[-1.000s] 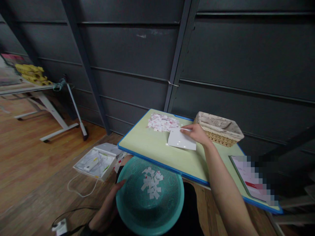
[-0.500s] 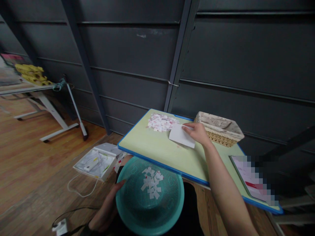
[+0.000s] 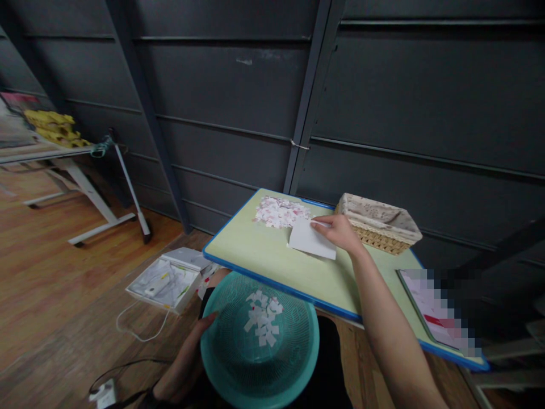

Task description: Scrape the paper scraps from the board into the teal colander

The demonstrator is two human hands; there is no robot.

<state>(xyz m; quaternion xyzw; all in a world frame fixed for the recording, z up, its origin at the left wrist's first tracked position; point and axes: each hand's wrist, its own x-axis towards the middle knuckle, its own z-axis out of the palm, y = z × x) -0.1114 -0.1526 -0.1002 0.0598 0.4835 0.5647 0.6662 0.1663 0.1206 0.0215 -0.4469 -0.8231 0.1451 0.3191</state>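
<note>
My right hand (image 3: pixel 338 232) is closed on the upper right corner of a stiff white sheet of paper (image 3: pixel 312 240), thumb on its near face. The sheet slants over the pale green tabletop (image 3: pixel 242 244), its lower edge at or just above the surface. Just beyond its left side lies a heap of small white and pinkish paper scraps (image 3: pixel 279 211). My left hand (image 3: pixel 193 341) grips the left rim of a teal plastic colander (image 3: pixel 314 363) on my lap; its fingers are partly hidden. Several larger paper pieces (image 3: pixel 264 318) lie inside the colander.
A lined wicker basket (image 3: pixel 383 227) stands at the table's back right. On the right end lies a flat, partly pixelated tablet-like thing (image 3: pixel 430 312). An open white box (image 3: pixel 166 281) with a cable is on the floor at left. A dark panelled wall (image 3: pixel 230 85) rises behind.
My right hand has moved the white sheet slightly left and toward me. My left hand and the colander have stayed nearly still.
</note>
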